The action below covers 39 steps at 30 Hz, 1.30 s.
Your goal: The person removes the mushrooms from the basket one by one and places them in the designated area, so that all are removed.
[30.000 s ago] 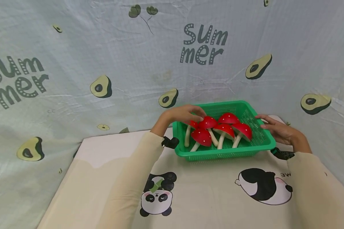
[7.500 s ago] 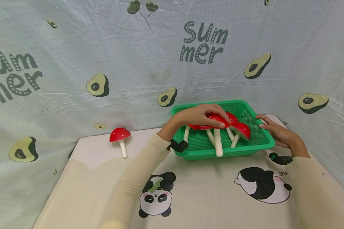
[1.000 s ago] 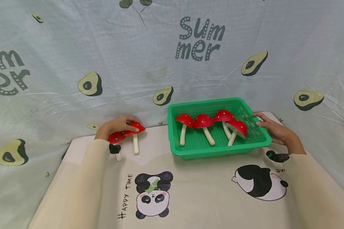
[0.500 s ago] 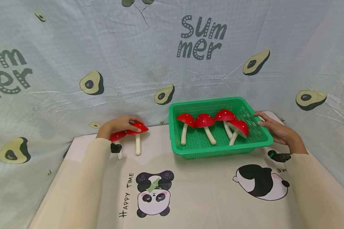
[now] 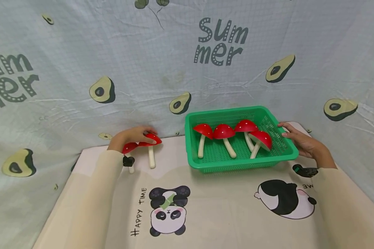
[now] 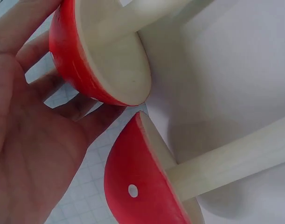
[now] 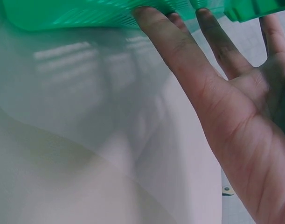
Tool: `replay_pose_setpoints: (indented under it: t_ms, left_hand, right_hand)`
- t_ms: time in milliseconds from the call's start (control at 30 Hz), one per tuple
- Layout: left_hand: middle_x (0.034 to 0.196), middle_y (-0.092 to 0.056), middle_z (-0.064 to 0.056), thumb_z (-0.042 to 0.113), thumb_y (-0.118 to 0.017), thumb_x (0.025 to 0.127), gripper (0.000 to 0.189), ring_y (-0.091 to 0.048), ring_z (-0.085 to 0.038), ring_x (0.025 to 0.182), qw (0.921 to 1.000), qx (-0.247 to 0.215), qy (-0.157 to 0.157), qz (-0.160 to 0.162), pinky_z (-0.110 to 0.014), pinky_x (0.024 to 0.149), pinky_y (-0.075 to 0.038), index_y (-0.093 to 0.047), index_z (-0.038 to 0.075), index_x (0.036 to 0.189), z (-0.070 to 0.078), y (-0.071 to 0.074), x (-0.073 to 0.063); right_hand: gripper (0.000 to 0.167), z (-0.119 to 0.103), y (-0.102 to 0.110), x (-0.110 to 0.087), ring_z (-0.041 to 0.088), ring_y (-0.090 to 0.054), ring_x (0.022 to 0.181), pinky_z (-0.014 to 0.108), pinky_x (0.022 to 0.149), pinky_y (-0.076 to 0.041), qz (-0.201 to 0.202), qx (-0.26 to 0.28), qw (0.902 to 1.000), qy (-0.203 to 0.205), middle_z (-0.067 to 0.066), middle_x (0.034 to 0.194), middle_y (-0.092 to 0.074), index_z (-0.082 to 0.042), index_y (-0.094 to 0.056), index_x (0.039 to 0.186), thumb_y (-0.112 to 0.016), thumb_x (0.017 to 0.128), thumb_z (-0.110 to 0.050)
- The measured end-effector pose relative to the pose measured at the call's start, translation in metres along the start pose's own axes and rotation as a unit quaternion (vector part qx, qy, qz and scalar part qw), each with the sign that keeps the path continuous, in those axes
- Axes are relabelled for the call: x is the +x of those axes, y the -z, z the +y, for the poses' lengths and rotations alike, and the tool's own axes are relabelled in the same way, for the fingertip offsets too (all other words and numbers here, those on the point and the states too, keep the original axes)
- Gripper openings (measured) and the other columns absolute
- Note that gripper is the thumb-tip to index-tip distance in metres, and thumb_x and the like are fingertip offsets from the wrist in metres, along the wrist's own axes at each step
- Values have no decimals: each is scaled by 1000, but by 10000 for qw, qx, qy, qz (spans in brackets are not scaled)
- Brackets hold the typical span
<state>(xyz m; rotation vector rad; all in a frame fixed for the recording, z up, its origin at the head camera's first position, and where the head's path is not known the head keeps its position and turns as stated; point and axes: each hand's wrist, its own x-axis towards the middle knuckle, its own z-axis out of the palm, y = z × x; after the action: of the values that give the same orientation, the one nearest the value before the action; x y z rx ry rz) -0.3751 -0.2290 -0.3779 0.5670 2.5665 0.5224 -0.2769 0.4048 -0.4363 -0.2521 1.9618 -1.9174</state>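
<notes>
My left hand (image 5: 136, 135) holds a toy mushroom (image 5: 151, 157) by its red, white-dotted cap, thumb in front and fingers behind; its pale stem points toward me on the table. In the left wrist view, fingers (image 6: 93, 116) spread behind the cap (image 6: 70, 56). Left of it lies a second toy mushroom (image 5: 129, 148), partly hidden by my wrist and strap. My right hand (image 5: 302, 141) touches the right rim of the green basket (image 5: 237, 164) with fairly straight fingers; the right wrist view has the thumb (image 7: 179, 51) reaching to the basket wall.
Several more red-capped mushrooms (image 5: 225, 131) lie side by side in the basket. The pale tabletop (image 5: 221, 207) carries printed pandas. A patterned cloth (image 5: 143, 69) hangs close behind the table's back edge and along both sides.
Over the longer span, two mushrooms have gone from the basket to the table's back left, carried by my left hand. In the last second both hands stay nearly still; the head view shifts slightly.
</notes>
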Motion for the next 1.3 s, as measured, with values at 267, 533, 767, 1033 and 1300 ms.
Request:
replay_pose_setpoints:
  t_ms: [267, 533, 767, 1033, 1300]
  left_hand:
    - [145, -50, -20, 26, -64, 99, 54, -44, -38, 133, 9983, -346, -437, 168, -55, 112, -39, -49, 5, 147, 11, 3, -4]
    - [144, -50, -21, 19, -65, 98, 49, -46, -42, 134, 9898, -292, -1129, 816, -56, 106, -46, -52, 1, 141, 50, 11, -7]
    - [141, -54, -19, 18, -64, 99, 43, -53, -41, 128, 9771, 305, -1808, 1081, -55, 105, -48, -55, 0, 137, 109, 12, -8]
    - [141, -57, -14, 22, -64, 100, 43, -56, -36, 128, 9693, 361, -2324, 713, -49, 103, -50, -56, 3, 138, 157, -1, 5]
    - [143, -56, -11, 23, -62, 101, 46, -56, -32, 129, 9683, 203, -2467, 330, -42, 105, -49, -53, 4, 142, 185, -12, 23]
  right_hand:
    - [31, -2, -2, -1, 23, -71, 98, 47, 77, -62, 35, -4, 10000, -30, -4, 125, -53, -37, -33, 135, -38, 111, -18]
    - [31, -2, -1, 1, 23, -71, 98, 46, 77, -62, -51, 47, 10000, 33, -3, 124, -54, -35, -32, 136, -37, 111, -17]
    - [30, -1, 0, -1, 23, -71, 97, 45, 76, -62, -50, -4, 10000, 4, -3, 123, -55, -35, -32, 135, -36, 111, -18]
    - [30, -1, -3, 0, 23, -70, 98, 46, 75, -62, 28, -82, 10000, -7, -4, 123, -55, -37, -33, 135, -37, 111, -19]
    - [30, -1, -1, -1, 24, -71, 98, 47, 75, -62, -9, 9, 10000, 27, -3, 122, -56, -36, -34, 135, -37, 111, -18]
